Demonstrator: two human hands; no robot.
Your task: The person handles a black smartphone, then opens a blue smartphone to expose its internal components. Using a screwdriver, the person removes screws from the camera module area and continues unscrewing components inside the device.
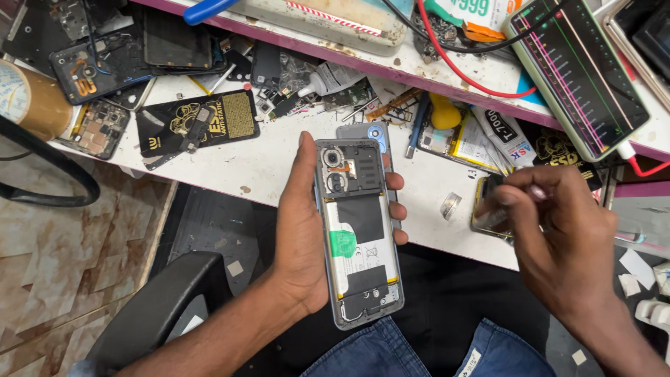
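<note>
My left hand [301,230] grips an opened smartphone [357,230] with its back cover off. The camera modules, a white battery with a green tab and black shields show. The phone is held upright over my lap, in front of the white workbench [272,164]. My right hand [555,227] hovers at the right over the bench edge. Its fingers are pinched on a small thin object near another phone [481,209] lying there. What the pinched object is stays blurred.
The bench is littered with phone backs, circuit boards [101,129], a black anti-static mat [199,122], glue tubes [508,139] and a yellow item [444,112]. On the raised shelf lies a phone with a lit screen [576,70] and a red cable. A chair armrest [150,311] is at lower left.
</note>
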